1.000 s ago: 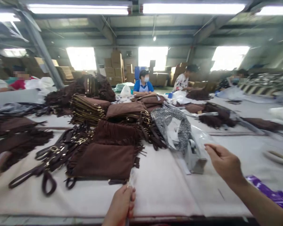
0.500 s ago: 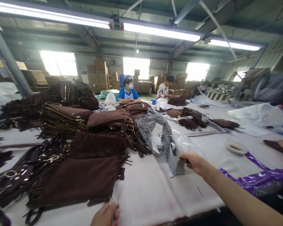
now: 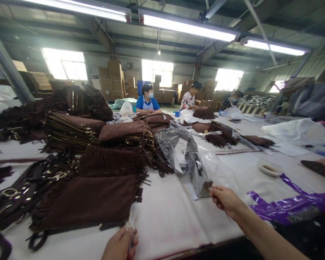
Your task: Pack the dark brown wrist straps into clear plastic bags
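My left hand (image 3: 119, 246) sits at the table's near edge, fingers closed on the end of a clear plastic bag (image 3: 132, 216) that lies beside a flat brown suede bag with fringe (image 3: 89, 202). My right hand (image 3: 224, 198) is stretched out to the right with thumb and fingers pinched together just in front of a grey tape dispenser (image 3: 199, 178). It seems to pinch a thin strip of clear tape, which hardly shows. A crumpled clear plastic bag (image 3: 219, 168) lies behind the dispenser.
Stacks of brown fringed bags (image 3: 67, 131) and a heap of buckled straps (image 3: 16, 195) fill the left of the white table (image 3: 178, 224). A spotted grey pouch (image 3: 176, 144), a tape roll (image 3: 269, 168) and purple plastic (image 3: 287, 206) lie to the right. Co-workers (image 3: 147, 101) sit at the far end.
My right hand reached out to the tape dispenser, closed its fingers there and drew back a little toward me. The view swung right. My left hand kept its hold on the plastic.
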